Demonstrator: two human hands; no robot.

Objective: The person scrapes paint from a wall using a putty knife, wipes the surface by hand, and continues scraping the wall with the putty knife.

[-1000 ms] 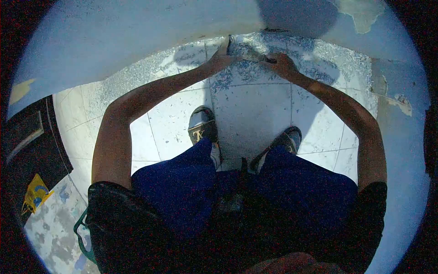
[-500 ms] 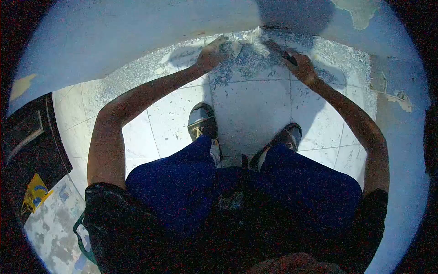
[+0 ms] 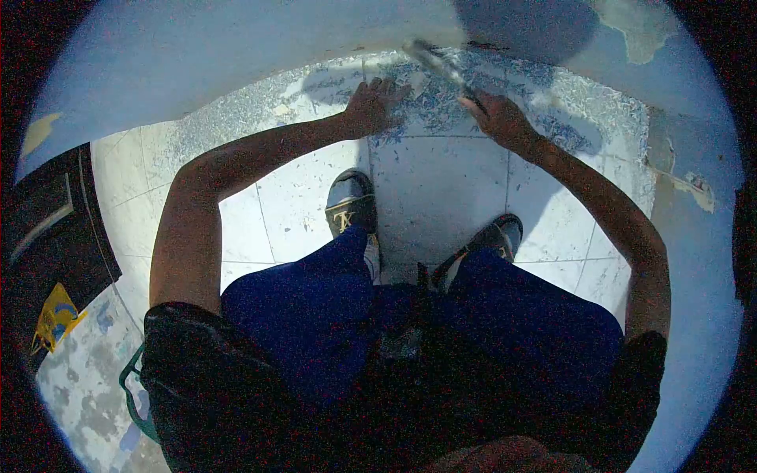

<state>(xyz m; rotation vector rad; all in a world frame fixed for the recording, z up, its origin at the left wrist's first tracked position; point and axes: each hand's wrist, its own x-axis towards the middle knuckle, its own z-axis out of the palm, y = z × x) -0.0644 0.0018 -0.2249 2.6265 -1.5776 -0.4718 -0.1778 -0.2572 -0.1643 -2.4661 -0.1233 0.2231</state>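
Observation:
My right hand (image 3: 503, 122) is closed around the dark handle of a long, narrow hand tool (image 3: 443, 69). Its pale far part is smeared by motion and slants up to the left, the tip right at the foot of the wall (image 3: 315, 39); I cannot tell whether it is a brush or a scraper. To the left, my left hand (image 3: 375, 106) reaches low over the floor with its fingers apart and nothing in them. Bluish-white flakes (image 3: 441, 106) lie scattered under and between both hands, thickest along the wall base.
Pale floor tiles (image 3: 434, 189) stretch between my shoes (image 3: 351, 201) and the wall. Bare patches (image 3: 640, 27) show in the blue wall paint. At the left are a dark panelled piece (image 3: 55, 221), a yellow packet (image 3: 59, 317) and a blotched pale surface (image 3: 91, 378).
My left hand has drawn back from the wall base and its fingers have spread. The tool in my right hand has swung up to the left, and the whitish flurry between the hands is gone.

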